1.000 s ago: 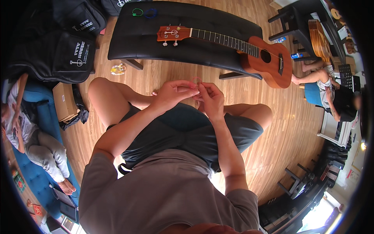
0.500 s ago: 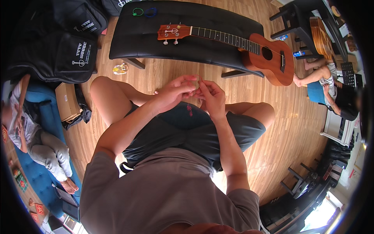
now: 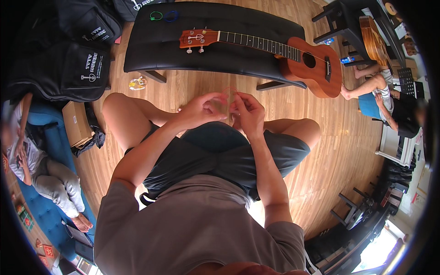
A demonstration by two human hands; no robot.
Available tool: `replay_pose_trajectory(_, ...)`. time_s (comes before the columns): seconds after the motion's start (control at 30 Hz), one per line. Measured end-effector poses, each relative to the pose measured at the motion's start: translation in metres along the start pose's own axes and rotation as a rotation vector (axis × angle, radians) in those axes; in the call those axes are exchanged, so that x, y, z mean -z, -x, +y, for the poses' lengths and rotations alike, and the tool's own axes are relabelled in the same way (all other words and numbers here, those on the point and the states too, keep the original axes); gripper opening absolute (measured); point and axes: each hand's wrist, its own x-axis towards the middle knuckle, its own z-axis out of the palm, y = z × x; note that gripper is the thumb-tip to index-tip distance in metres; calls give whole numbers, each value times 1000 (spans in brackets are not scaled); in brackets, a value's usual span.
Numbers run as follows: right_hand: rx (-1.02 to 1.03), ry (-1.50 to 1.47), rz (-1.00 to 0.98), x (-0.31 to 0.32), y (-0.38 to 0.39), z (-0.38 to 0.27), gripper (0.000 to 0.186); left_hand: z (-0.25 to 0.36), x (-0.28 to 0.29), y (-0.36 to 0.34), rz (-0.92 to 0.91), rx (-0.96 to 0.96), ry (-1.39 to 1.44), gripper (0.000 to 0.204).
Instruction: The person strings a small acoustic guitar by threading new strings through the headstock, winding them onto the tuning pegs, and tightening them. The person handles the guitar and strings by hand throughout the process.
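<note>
Just above my lap, both hands are raised close together. A thin pinkish string [image 3: 230, 88], loosely looped and faint, runs between the fingertips. My left hand [image 3: 201, 111] is closed, pinching it with thumb and forefinger. Beside it, my right hand [image 3: 250, 113] is closed too, thumb against fingers on the same string. Beyond the hands, a brown ukulele [image 3: 295, 69] lies face up across a black padded bench [image 3: 243, 65], headstock to the left, body at the right end. Green [image 3: 156, 16] and blue [image 3: 171, 16] string coils rest on the bench's far left.
A small clear and yellow packet [image 3: 137, 83] is on the wooden floor near the bench leg. Black bags [image 3: 59, 68] and a cardboard box [image 3: 76, 121] stand at left. One person sits on a blue sofa [image 3: 46, 206] there; another sits at right near a second wooden instrument [image 3: 373, 41].
The hands have shifted slightly apart. The pink string, which hung below the fingers, now shows as a faint loop above and between them. The view has shifted a little.
</note>
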Motion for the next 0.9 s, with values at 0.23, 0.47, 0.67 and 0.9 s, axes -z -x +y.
replay_pose_trajectory(0.23,-55,14,-90,-5,2,-4,27,2,3,-3,163,25,180,39)
replay_pose_trajectory(0.47,-89,239,-11,-1,-1,-14,43,-5,11,-6,277,-49,401,39)
replay_pose_trajectory(0.67,-429,-183,-221,10,-2,-9,39,-1,12,-4,284,-79,415,38)
replay_pose_trajectory(0.9,-297,-467,-101,14,-3,-9,23,-2,11,-4,145,-18,550,38)
